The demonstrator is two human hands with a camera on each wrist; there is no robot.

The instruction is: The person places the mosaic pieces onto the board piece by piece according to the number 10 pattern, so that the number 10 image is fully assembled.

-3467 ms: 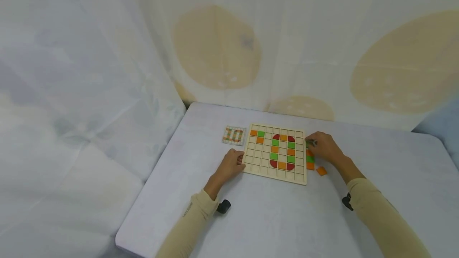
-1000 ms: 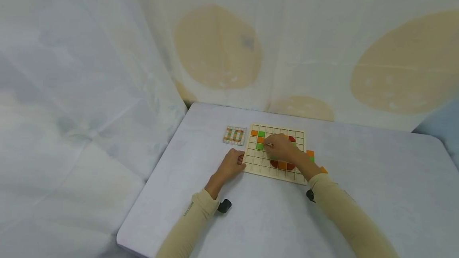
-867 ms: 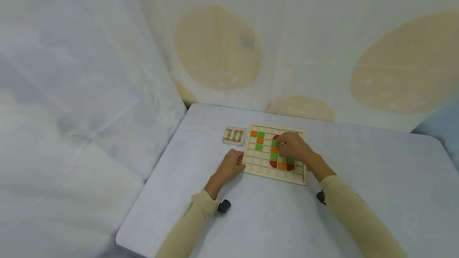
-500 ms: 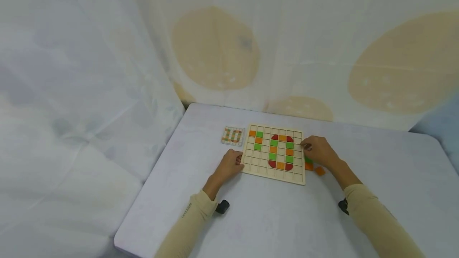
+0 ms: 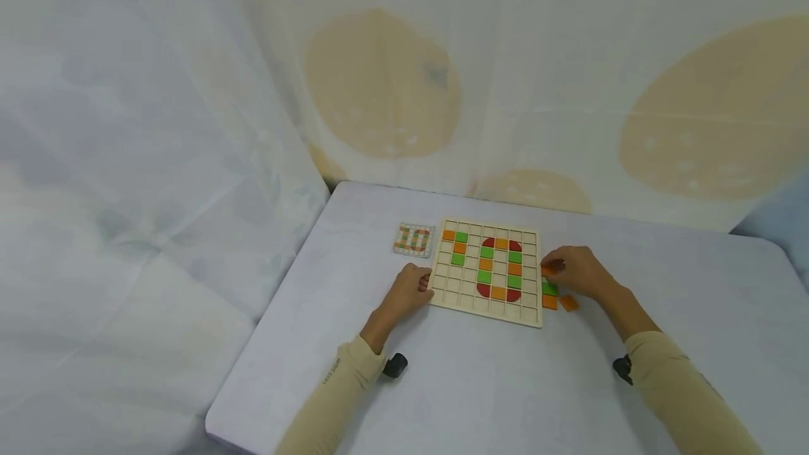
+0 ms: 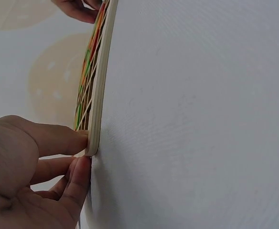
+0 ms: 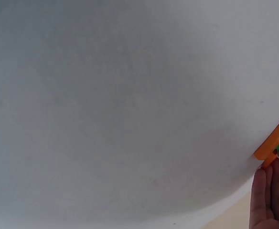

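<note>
A square wooden grid board (image 5: 469, 300) lies on the table with orange, green and red tiles set in its cells. My left hand (image 5: 411, 290) holds its near left corner, with a finger (image 6: 58, 140) on top of the board's edge (image 6: 101, 95) and the thumb against its side. My right hand (image 5: 571, 272) is just off the board's right edge, its fingertips pinching an orange tile (image 5: 548, 269). Below it lie a green tile (image 5: 549, 288) and two more orange tiles (image 5: 549, 301). The right wrist view shows an orange tile (image 7: 272, 141) beside my fingers (image 7: 268, 200).
A small pattern card (image 5: 413, 239) lies left of the board's far corner. The white table (image 5: 505, 385) ends at a rounded near left corner. Sheer curtains hang behind and to the left.
My right hand set a green tile in the board's left column, then drew back right to the loose tiles and now pinches an orange one. My left hand has stayed put.
</note>
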